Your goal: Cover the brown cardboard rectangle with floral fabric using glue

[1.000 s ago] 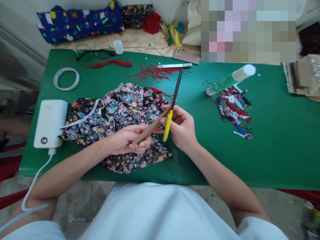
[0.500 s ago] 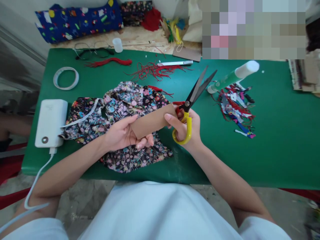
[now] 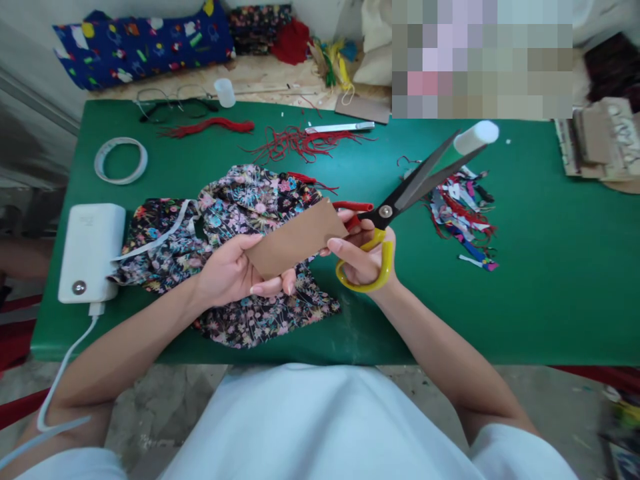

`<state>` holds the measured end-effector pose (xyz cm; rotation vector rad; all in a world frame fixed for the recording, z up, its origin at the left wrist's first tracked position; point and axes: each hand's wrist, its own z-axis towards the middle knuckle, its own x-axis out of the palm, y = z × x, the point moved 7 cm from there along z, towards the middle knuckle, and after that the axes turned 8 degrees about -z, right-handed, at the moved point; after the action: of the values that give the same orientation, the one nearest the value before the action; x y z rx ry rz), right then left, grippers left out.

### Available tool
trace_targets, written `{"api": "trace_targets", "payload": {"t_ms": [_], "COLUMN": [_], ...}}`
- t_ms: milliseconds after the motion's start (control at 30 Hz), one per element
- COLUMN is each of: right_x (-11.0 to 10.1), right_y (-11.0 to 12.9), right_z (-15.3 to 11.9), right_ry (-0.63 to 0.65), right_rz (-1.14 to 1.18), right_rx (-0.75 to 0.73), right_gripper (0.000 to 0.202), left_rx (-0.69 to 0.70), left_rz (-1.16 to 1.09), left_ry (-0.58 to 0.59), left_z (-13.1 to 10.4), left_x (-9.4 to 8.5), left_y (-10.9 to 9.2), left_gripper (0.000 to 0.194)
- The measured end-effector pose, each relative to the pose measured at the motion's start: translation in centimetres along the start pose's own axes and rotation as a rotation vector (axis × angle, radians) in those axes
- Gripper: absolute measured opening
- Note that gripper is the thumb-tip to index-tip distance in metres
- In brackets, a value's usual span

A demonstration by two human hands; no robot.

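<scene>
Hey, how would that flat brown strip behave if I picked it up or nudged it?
The brown strip is probably fairly stiff, spanning from the left hand to the right hand without visible sag. Being flat, it would likely slide rather than roll if nudged on a table.

Head-worn, the camera looks forward and down over the pale-blue T-shirt [image 3: 280, 427] (its front fills the bottom middle), near the left hand [image 3: 227, 270] and right hand [image 3: 365, 260], across the green tabletop [image 3: 540, 287]

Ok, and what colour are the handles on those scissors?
One loop is yellow, the other red; they show in the head view.
</scene>
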<state>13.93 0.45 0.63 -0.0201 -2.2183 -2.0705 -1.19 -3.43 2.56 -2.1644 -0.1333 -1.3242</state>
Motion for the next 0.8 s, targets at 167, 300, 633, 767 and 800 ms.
{"api": "trace_targets", "payload": {"t_ms": [167,300,633,767,800], "right_x": [0.4,0.6,1.4,3.2,3.3], "right_y": [0.3,0.6,0.9,0.6,0.7], "right_z": [-0.3,-0.3,-0.3,-1.2,-1.3], "right_ry": [0.002,0.009,0.134,0.316,0.335], "right_rz": [-0.045,-0.046,-0.064,-0.080,-0.094], "right_rx": [0.030,0.030,0.147,0.202,0.199], "right_gripper": [0.061,0.062,0.047,0.046,0.046], "left_rx": [0.016,0.040,0.256,0.130,0.118], "left_rz": [0.003,0.059,0.922,0.833,0.780], "left_ry": [0.007,0.009,-0.138,-0.150,-0.150], "left_z": [0.0,0.0,-0.3,-0.1,-0.1], "left_x": [-0.2,-0.2,-0.9,-1.4,-1.3], "left_y": [0.3,0.3,-0.5,0.6,0.8], "left_gripper": [0.046,0.048,0.053,0.035,0.030]}}
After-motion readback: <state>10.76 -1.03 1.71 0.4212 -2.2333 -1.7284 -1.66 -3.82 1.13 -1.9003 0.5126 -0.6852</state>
